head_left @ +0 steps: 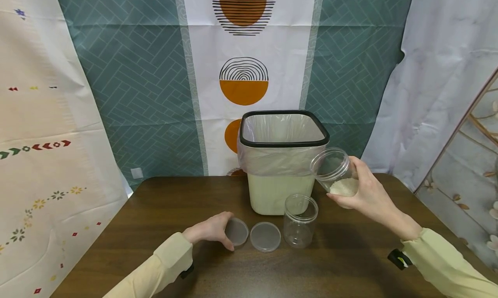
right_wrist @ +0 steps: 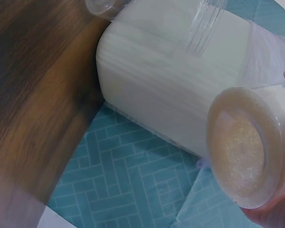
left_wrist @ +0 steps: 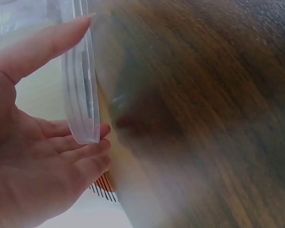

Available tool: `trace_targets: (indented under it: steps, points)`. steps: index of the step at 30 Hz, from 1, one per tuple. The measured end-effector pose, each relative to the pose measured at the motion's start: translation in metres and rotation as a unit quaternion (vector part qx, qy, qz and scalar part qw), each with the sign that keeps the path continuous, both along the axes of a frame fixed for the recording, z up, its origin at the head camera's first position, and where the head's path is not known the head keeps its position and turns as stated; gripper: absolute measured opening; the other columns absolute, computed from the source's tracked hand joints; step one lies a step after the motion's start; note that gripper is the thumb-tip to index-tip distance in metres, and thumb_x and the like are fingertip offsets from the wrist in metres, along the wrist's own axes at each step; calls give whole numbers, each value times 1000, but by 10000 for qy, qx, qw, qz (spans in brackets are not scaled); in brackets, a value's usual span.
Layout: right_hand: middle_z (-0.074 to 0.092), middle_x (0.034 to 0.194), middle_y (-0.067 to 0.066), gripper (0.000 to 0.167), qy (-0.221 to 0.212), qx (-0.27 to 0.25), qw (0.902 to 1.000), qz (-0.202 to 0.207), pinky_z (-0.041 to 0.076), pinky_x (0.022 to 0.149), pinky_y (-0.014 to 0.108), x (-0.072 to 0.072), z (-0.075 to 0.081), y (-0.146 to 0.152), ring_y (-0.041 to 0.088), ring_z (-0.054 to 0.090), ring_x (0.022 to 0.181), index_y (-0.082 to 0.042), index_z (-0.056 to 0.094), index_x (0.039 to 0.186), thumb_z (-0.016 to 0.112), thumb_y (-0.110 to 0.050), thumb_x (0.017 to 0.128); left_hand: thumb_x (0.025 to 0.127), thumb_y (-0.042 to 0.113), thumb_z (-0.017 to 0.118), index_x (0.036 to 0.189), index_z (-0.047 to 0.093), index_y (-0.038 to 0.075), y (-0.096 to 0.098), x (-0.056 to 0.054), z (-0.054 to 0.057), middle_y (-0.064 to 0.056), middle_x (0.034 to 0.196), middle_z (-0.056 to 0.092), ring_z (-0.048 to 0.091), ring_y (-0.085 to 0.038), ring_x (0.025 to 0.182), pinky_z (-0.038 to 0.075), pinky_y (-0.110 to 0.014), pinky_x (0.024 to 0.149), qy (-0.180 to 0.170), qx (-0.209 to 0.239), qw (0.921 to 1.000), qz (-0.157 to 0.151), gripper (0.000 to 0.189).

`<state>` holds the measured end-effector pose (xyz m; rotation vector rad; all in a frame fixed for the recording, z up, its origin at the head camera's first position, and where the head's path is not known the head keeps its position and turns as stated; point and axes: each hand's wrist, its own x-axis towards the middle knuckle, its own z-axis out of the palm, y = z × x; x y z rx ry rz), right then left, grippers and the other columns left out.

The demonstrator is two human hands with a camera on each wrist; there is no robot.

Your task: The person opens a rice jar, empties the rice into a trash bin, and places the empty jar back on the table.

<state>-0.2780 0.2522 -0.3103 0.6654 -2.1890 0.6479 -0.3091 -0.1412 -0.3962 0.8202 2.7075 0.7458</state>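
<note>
My left hand is low over the table at a round clear lid, thumb and fingers on opposite sides of its rim. In the left wrist view the lid shows edge-on, its rim between thumb and fingers. A second clear lid lies flat just right of it. My right hand grips a clear jar, tilted with its mouth to the left. Pale, fine grains sit low in it. Below and left of that mouth stands an upright clear jar.
Behind the jars stands a pale bin with a black rim and a clear liner. A brown wooden table carries everything. Patterned cloths hang behind the table and at both sides.
</note>
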Motion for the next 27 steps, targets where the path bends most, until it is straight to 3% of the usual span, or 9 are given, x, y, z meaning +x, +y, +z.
trace_targets:
  steps: [6, 13, 27]
  points:
    - [48, 106, 13, 95, 125, 54, 9999, -23, 41, 68, 34, -1, 2, 3, 24, 51, 85, 2, 36, 126, 87, -17, 49, 53, 19, 89, 120, 42, -9, -2, 2, -4, -14, 105, 43, 44, -30, 94, 41, -44, 77, 15, -56, 10000, 60, 86]
    - [49, 107, 14, 96, 137, 31, 9998, -125, 42, 65, 38, 0, 5, 7, 29, 55, 84, 2, 35, 127, 87, -15, 49, 51, 22, 90, 116, 45, -2, -1, 4, -6, -13, 100, 33, 32, -32, 91, 36, -47, 75, 10, -353, 9989, 312, 82]
    - [48, 110, 14, 96, 93, 25, 9998, -156, 41, 66, 37, 1, 5, 12, 29, 54, 84, 2, 35, 129, 87, -15, 51, 49, 25, 90, 115, 43, -2, 2, 9, -4, -12, 101, 35, 33, -31, 93, 38, -45, 75, 30, -637, 9972, 400, 85]
